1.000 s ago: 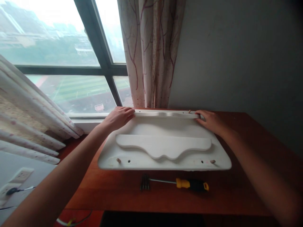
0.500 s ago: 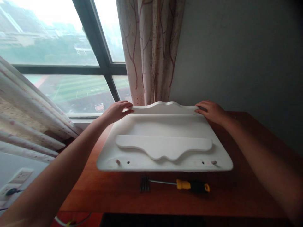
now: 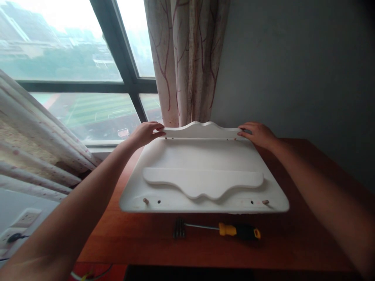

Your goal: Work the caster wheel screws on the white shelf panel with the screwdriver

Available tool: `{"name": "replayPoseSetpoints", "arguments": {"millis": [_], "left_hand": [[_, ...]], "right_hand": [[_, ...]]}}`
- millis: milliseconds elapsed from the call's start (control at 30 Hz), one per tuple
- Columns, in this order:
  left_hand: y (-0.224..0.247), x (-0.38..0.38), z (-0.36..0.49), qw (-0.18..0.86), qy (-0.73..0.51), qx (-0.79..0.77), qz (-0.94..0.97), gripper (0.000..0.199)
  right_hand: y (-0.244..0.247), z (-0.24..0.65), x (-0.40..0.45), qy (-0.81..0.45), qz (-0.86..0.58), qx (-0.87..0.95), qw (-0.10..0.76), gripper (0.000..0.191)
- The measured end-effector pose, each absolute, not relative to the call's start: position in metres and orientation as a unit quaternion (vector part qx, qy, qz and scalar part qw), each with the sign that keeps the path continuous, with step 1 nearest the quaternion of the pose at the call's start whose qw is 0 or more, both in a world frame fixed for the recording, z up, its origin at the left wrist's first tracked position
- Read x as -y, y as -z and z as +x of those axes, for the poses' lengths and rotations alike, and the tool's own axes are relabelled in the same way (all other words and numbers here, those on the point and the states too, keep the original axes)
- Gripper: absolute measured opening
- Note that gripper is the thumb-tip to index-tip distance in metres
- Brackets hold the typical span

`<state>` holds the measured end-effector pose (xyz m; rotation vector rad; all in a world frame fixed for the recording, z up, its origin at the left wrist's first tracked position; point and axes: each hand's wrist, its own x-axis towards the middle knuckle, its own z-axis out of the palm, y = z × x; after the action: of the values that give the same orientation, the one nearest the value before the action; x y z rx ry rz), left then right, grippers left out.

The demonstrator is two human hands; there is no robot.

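A white board with one wavy edge (image 3: 202,130) stands upright along the far edge of a white panel (image 3: 199,154), its curves facing up. My left hand (image 3: 148,134) pinches its left end, and my right hand (image 3: 258,134) pinches the right end. Below the board a narrow gap shows small wooden dowels. Another wavy white board (image 3: 203,181) lies flat on the panel. Near the panel's front edge a wooden dowel (image 3: 145,201) sticks up on the left and a second dowel (image 3: 265,202) on the right, each beside a dark hole.
On the brown wooden table (image 3: 140,242), in front of the panel, lie a yellow and black screwdriver (image 3: 238,230) and several dark screws (image 3: 179,228). A curtain (image 3: 187,66) and window (image 3: 96,105) stand behind to the left, with a grey wall on the right.
Both hands have raised the upright board slightly. A gap with dowels now shows under its lower edge. The flat board, screwdriver and screws stay in place.
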<state>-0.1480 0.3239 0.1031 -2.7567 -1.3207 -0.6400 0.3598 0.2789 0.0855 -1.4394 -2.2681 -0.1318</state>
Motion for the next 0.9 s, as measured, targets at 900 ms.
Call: {"name": "replayPoseSetpoints", "arguments": {"millis": [900], "left_hand": [[-0.094,-0.329,-0.146,-0.031,0.178,0.459,-0.87,0.039]], "right_hand": [[-0.07,0.361,-0.285,0.014,-0.517,0.83,0.209,0.03]]}}
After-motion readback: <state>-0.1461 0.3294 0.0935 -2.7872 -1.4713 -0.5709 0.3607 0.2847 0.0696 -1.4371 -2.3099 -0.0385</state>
